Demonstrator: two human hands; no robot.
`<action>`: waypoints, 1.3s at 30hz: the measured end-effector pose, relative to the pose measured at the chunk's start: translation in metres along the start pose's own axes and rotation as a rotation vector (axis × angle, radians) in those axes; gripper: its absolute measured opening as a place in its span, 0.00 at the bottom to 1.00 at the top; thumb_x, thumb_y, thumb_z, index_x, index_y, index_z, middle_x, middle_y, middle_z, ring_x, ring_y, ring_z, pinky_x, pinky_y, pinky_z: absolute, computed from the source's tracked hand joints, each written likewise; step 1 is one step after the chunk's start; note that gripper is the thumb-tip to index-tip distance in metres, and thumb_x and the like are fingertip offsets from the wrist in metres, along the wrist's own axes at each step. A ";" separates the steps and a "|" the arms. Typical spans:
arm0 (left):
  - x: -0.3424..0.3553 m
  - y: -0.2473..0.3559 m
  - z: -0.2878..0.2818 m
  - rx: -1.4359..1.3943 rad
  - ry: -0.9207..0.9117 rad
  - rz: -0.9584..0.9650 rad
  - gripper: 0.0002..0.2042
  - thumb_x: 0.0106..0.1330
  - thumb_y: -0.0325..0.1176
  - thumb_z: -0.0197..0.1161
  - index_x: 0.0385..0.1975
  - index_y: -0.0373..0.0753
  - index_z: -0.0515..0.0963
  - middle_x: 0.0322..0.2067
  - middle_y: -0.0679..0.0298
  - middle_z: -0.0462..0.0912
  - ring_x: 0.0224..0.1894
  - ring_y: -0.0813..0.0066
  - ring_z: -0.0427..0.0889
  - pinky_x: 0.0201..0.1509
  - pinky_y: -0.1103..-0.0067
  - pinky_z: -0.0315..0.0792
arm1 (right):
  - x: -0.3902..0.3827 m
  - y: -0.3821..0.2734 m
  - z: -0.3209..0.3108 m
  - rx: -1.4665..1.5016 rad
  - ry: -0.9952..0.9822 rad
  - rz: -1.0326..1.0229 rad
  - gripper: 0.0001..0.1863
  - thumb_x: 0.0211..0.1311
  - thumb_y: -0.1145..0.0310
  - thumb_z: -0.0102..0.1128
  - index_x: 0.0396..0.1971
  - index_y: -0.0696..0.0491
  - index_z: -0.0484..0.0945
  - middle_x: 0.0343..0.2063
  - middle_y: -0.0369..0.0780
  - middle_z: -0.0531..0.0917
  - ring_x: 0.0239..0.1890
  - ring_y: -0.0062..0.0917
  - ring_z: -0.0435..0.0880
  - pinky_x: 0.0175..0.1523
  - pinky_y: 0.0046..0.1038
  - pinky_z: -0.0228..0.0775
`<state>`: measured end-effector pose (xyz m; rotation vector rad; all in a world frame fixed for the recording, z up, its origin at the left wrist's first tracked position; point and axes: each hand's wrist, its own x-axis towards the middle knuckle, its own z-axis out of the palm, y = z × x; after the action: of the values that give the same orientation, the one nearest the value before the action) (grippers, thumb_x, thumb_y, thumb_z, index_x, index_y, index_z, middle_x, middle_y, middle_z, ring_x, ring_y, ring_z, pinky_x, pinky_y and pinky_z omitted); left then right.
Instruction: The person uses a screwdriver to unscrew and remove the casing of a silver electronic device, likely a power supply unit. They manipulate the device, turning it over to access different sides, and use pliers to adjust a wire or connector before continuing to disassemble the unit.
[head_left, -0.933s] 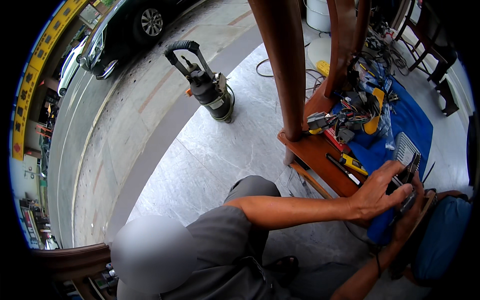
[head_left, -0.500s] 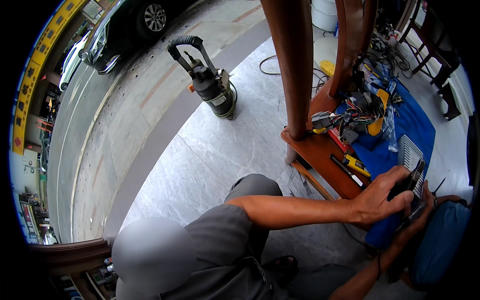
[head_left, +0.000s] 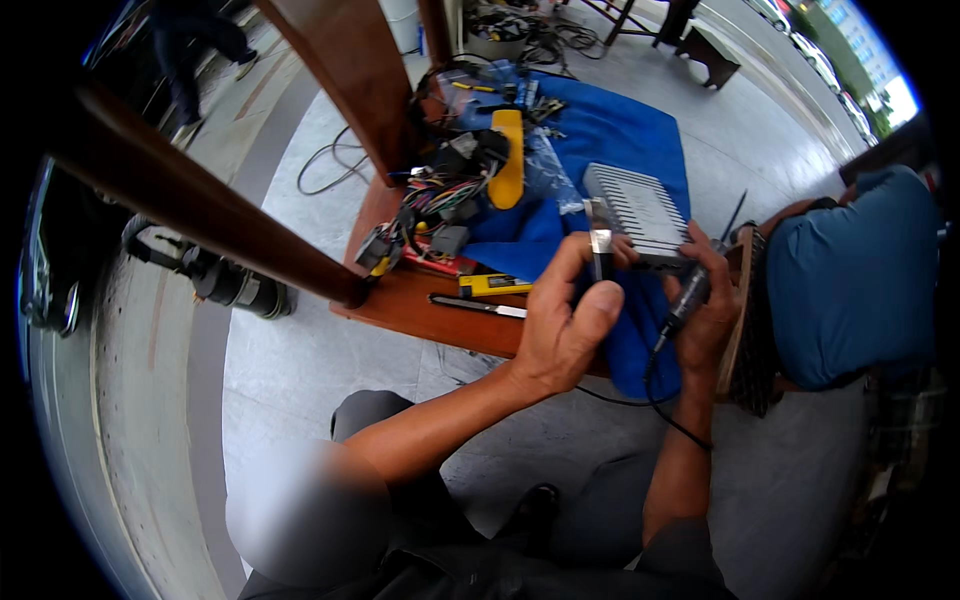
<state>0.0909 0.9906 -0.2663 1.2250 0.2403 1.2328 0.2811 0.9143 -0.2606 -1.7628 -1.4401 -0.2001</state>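
In my left hand (head_left: 565, 325) is a short brush (head_left: 602, 256) with a dark handle and a shiny metal band, its head pointing away from me. Its fingers are closed, the tips close to the ribbed silver metal case (head_left: 640, 205). My right hand (head_left: 703, 310) grips a soldering iron (head_left: 690, 292), its thin tip pointing up and away and its cord hanging by the wrist. The right fingertips reach the near right corner of the case. Whether they also support it from below is hidden. Blue cloth (head_left: 625, 120) lies beneath and behind the case.
The wooden bench (head_left: 490, 332) bears a yellow tool (head_left: 490, 285), a black-and-silver pen-shaped tool (head_left: 480, 305), bundled wires (head_left: 450, 195) and a yellow insole-shaped piece (head_left: 507, 160). A wooden post (head_left: 220, 205) slants at left, before a pump (head_left: 235, 285). Teal fabric (head_left: 850, 280) bulges at right.
The view has swung right, so the bench, pump and both hands appear farther left. The brush now sits by the case's near edge. A walking person's legs have appeared at upper left.
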 end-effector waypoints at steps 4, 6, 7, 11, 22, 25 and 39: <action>0.003 -0.007 0.000 -0.053 0.104 -0.017 0.28 0.77 0.55 0.46 0.49 0.29 0.71 0.48 0.49 0.79 0.60 0.55 0.76 0.72 0.62 0.63 | 0.000 -0.001 -0.003 0.117 0.086 0.032 0.21 0.58 0.76 0.73 0.51 0.51 0.78 0.60 0.46 0.82 0.58 0.36 0.85 0.58 0.34 0.80; 0.003 -0.011 -0.005 -0.057 0.120 0.000 0.27 0.78 0.54 0.44 0.48 0.29 0.72 0.48 0.48 0.79 0.59 0.54 0.77 0.71 0.62 0.64 | 0.000 0.005 0.001 0.185 0.184 0.001 0.20 0.60 0.75 0.73 0.51 0.53 0.77 0.56 0.45 0.85 0.55 0.34 0.86 0.57 0.33 0.80; 0.003 -0.010 -0.004 -0.067 0.130 -0.008 0.27 0.78 0.54 0.43 0.48 0.29 0.72 0.48 0.48 0.79 0.59 0.54 0.77 0.71 0.62 0.65 | -0.002 0.010 0.000 0.215 0.211 0.063 0.20 0.60 0.74 0.74 0.51 0.54 0.77 0.53 0.45 0.85 0.54 0.33 0.86 0.56 0.33 0.81; 0.002 -0.013 -0.004 -0.073 0.123 -0.023 0.26 0.78 0.52 0.44 0.48 0.30 0.72 0.47 0.47 0.79 0.59 0.53 0.78 0.70 0.60 0.66 | 0.002 -0.004 -0.002 0.678 0.315 0.306 0.23 0.63 0.69 0.73 0.53 0.59 0.72 0.43 0.46 0.84 0.46 0.31 0.87 0.49 0.32 0.87; 0.005 -0.013 -0.001 -0.059 0.116 -0.026 0.24 0.78 0.53 0.44 0.47 0.33 0.71 0.47 0.49 0.79 0.58 0.52 0.78 0.68 0.57 0.69 | 0.006 -0.012 -0.009 0.986 0.235 0.484 0.25 0.67 0.62 0.69 0.55 0.60 0.71 0.47 0.48 0.84 0.46 0.33 0.89 0.45 0.34 0.89; 0.006 -0.013 0.001 -0.054 0.112 -0.038 0.25 0.78 0.54 0.44 0.47 0.33 0.71 0.47 0.48 0.79 0.58 0.52 0.78 0.68 0.58 0.69 | 0.006 -0.010 -0.006 0.964 0.210 0.493 0.25 0.67 0.62 0.70 0.55 0.60 0.71 0.47 0.49 0.84 0.46 0.33 0.88 0.46 0.34 0.89; 0.001 0.000 -0.004 -0.016 0.125 -0.096 0.26 0.74 0.54 0.52 0.52 0.32 0.71 0.52 0.55 0.75 0.52 0.70 0.74 0.62 0.73 0.67 | -0.005 0.006 0.003 0.805 0.099 0.406 0.23 0.74 0.69 0.59 0.64 0.58 0.66 0.56 0.46 0.77 0.56 0.31 0.81 0.57 0.35 0.83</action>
<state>0.0888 0.9936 -0.2678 1.1116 0.3767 1.2273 0.2835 0.9124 -0.2680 -1.2926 -0.8699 0.4460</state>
